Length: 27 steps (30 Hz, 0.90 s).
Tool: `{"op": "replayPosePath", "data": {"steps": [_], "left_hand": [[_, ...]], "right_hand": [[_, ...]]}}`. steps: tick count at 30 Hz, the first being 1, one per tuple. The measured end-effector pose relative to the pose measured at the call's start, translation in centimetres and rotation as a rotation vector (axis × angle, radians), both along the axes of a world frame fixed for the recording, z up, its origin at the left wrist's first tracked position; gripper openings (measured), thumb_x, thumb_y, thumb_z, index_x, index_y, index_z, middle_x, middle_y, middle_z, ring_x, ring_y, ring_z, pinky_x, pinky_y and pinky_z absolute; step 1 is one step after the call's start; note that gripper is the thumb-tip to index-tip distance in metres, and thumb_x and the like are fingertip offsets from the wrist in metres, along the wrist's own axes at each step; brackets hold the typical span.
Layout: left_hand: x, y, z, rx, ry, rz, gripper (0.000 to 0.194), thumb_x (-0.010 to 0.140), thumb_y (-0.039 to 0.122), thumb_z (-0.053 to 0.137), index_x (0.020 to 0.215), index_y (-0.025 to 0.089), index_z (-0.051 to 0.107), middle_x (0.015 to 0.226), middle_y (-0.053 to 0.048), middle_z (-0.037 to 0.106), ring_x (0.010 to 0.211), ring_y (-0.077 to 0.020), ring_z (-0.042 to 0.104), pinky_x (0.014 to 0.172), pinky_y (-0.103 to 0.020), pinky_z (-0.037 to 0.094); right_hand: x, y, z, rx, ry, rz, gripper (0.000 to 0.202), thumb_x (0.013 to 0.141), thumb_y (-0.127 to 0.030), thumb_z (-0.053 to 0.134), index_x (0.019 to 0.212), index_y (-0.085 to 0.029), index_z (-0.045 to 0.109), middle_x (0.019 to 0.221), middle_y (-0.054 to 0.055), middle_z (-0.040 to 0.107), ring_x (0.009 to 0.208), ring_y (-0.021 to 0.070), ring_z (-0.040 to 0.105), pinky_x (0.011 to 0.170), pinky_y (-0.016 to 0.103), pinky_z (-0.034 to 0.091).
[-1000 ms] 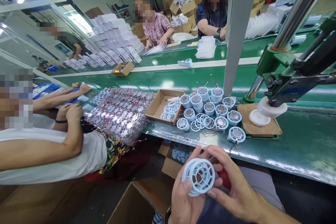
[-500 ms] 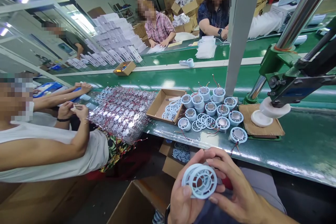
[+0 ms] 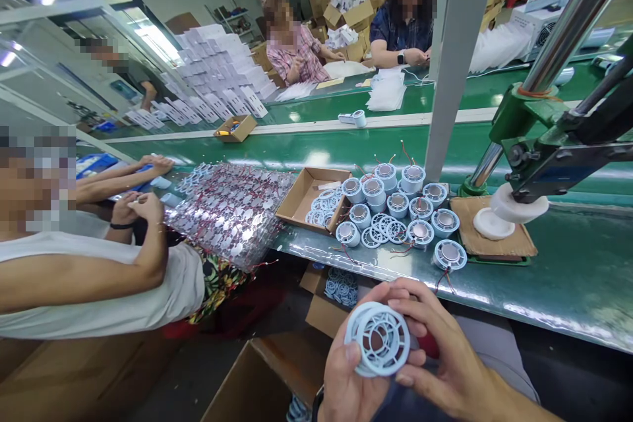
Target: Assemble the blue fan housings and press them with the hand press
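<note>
Light blue plastic rings (image 3: 378, 341), stacked together with open spokes, are held over my lap near the bench edge. My left hand (image 3: 349, 369) wraps round them from the left, its thumb on the rim. From the right, my right hand (image 3: 440, 343) holds the same rings with its fingertips and thumb at their edge. On the bench beyond stand several round light blue housings (image 3: 420, 233) with silver centres and red wires. Loose rings (image 3: 380, 227) lie among them.
A press with a white pad (image 3: 519, 204) stands at the right. A cardboard tray (image 3: 291, 201) of rings and a sheet of silver parts (image 3: 237, 211) lie leftward. Open boxes (image 3: 267, 369) are below. A person in a white top (image 3: 99, 277) works at the left; others sit across.
The rings in my hands have tilted slightly to face the camera more. Across the bench, the person in the checked shirt has raised a hand and shifted position.
</note>
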<state>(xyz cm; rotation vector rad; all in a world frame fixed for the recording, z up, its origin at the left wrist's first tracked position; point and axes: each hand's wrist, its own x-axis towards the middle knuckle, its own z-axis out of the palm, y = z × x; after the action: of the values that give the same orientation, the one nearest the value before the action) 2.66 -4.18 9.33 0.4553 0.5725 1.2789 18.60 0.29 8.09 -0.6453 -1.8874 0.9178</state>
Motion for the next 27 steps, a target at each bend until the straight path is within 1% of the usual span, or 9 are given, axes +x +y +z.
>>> {"op": "replayPosePath", "data": {"steps": [5, 9, 14, 16, 18, 21, 23, 25, 27], "left_hand": [[-0.4, 0.0, -0.9, 0.08, 0.025, -0.003, 0.05, 0.083, 0.04, 0.071, 0.131, 0.025, 0.065, 0.135, -0.012, 0.064, 0.114, -0.0364, 0.064, 0.093, -0.05, 0.057], [-1.0, -0.5, -1.5, 0.181, 0.097, 0.012, 0.05, 0.082, 0.039, 0.072, 0.13, 0.025, 0.066, 0.142, -0.012, 0.058, 0.117, -0.0382, 0.062, 0.096, -0.049, 0.055], [-1.5, -1.1, -1.0, 0.186, 0.197, 0.088, 0.044, 0.08, 0.042, 0.074, 0.12, 0.025, 0.073, 0.134, -0.015, 0.062, 0.127, -0.0431, 0.054, 0.097, -0.049, 0.053], [-1.6, -1.1, -1.1, 0.185, 0.192, 0.091, 0.044, 0.079, 0.042, 0.074, 0.119, 0.024, 0.074, 0.133, -0.016, 0.062, 0.124, -0.0442, 0.055, 0.094, -0.05, 0.054], [-1.8, -1.0, -1.4, 0.183, 0.154, 0.092, 0.044, 0.079, 0.04, 0.074, 0.119, 0.023, 0.073, 0.133, -0.016, 0.063, 0.12, -0.0434, 0.059, 0.092, -0.051, 0.055], [-2.6, -1.1, -2.1, 0.116, 0.072, 0.126, 0.043, 0.078, 0.038, 0.074, 0.118, 0.023, 0.073, 0.13, -0.014, 0.066, 0.112, -0.0387, 0.066, 0.093, -0.05, 0.056], [-3.6, -1.5, -2.8, 0.015, 0.048, 0.195, 0.041, 0.076, 0.037, 0.075, 0.115, 0.023, 0.075, 0.123, -0.013, 0.071, 0.107, -0.0359, 0.069, 0.095, -0.049, 0.056], [-5.3, -2.2, -3.7, -0.109, 0.057, 0.312, 0.039, 0.074, 0.035, 0.076, 0.111, 0.022, 0.076, 0.113, -0.012, 0.075, 0.105, -0.0349, 0.07, 0.097, -0.049, 0.055], [-7.4, -3.1, -4.7, -0.265, 0.084, 0.471, 0.037, 0.073, 0.031, 0.074, 0.108, 0.022, 0.077, 0.105, -0.011, 0.077, 0.106, -0.0338, 0.069, 0.1, -0.049, 0.053]], "right_hand": [[-0.2, -0.1, 0.0, 0.019, -0.041, 0.0, 0.051, 0.089, -0.03, 0.067, 0.135, -0.021, 0.047, 0.141, 0.016, 0.046, 0.136, 0.0253, 0.048, 0.106, 0.031, 0.05], [-0.6, -0.3, 0.0, 0.068, -0.051, 0.002, 0.054, 0.088, -0.023, 0.068, 0.136, -0.023, 0.045, 0.14, 0.015, 0.043, 0.134, 0.0239, 0.05, 0.104, 0.029, 0.052], [-1.2, -0.5, 0.6, 0.092, -0.086, 0.019, 0.043, 0.094, -0.029, 0.061, 0.134, -0.023, 0.045, 0.137, 0.015, 0.042, 0.129, 0.0205, 0.053, 0.091, 0.02, 0.057], [-1.4, -0.4, 0.6, 0.123, -0.095, 0.006, 0.04, 0.096, -0.032, 0.057, 0.133, -0.022, 0.045, 0.136, 0.015, 0.042, 0.129, 0.0204, 0.053, 0.093, 0.021, 0.057], [-1.8, -0.3, 0.2, 0.152, -0.114, 0.0, 0.04, 0.097, -0.033, 0.055, 0.133, -0.02, 0.045, 0.135, 0.017, 0.044, 0.13, 0.0221, 0.052, 0.097, 0.025, 0.056], [-2.9, -0.3, -1.1, 0.222, -0.16, -0.036, 0.042, 0.097, -0.035, 0.054, 0.134, -0.017, 0.044, 0.131, 0.019, 0.049, 0.126, 0.0255, 0.054, 0.099, 0.035, 0.055], [-4.0, -0.4, -2.2, 0.278, -0.186, -0.051, 0.045, 0.097, -0.04, 0.054, 0.135, -0.016, 0.044, 0.128, 0.02, 0.052, 0.123, 0.0273, 0.056, 0.1, 0.041, 0.055], [-5.3, -0.7, -3.2, 0.314, -0.198, -0.005, 0.051, 0.096, -0.047, 0.055, 0.135, -0.015, 0.045, 0.127, 0.021, 0.055, 0.123, 0.0291, 0.056, 0.1, 0.045, 0.054], [-6.9, -0.8, -4.3, 0.31, -0.227, 0.101, 0.059, 0.092, -0.052, 0.058, 0.136, -0.015, 0.046, 0.129, 0.022, 0.056, 0.125, 0.0311, 0.055, 0.101, 0.047, 0.053]]}}
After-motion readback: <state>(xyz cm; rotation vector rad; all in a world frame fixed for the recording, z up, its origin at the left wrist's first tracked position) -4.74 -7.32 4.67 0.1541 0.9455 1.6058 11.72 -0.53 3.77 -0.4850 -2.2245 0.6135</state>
